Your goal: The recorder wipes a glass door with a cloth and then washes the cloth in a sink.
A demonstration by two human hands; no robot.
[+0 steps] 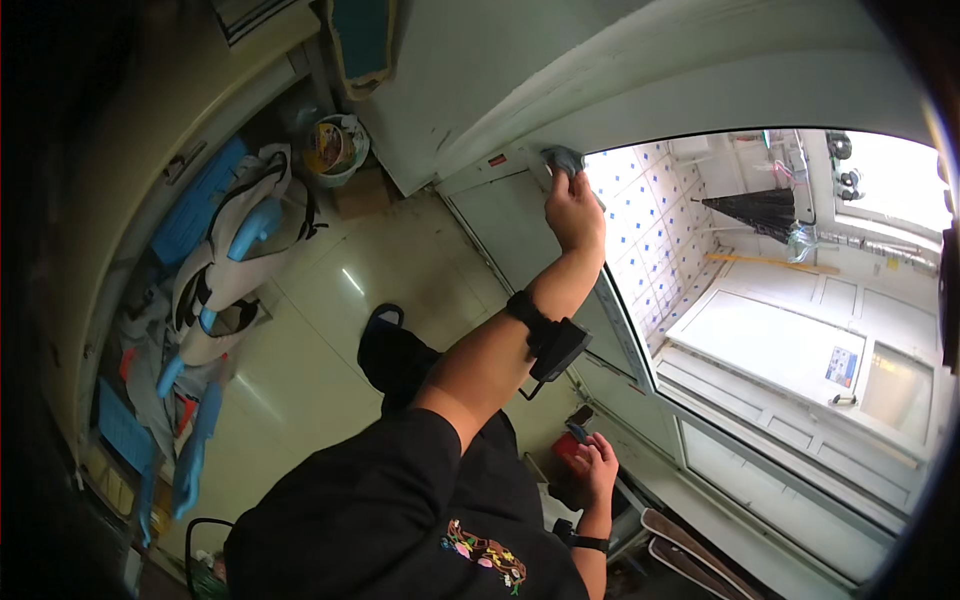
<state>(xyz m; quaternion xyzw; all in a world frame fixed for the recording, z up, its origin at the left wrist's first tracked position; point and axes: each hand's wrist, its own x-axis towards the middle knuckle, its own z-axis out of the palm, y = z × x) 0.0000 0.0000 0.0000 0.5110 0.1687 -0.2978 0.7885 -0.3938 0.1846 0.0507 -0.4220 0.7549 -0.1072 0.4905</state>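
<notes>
My left hand (575,212) reaches up and away, its fingers closed on a crumpled dark grey cloth (563,158). The cloth presses against the pale frame (640,360) at the near corner of a glazed opening. Lower on the right, my right hand (597,466) hangs with its fingers loosely bent and apart. Just beyond its fingertips show a small blue-grey piece (577,432) and a red container (567,449); I see no firm grip on either. A black strapped device (558,348) sits on my left forearm.
Through the glass lie a blue-dotted tiled floor (640,230), a folded black umbrella (755,212) and a white door (740,330). At the left stand a beige-and-blue padded carrier (232,235) and a bucket (338,150). Brown-soled shoes (690,545) lie at the lower right.
</notes>
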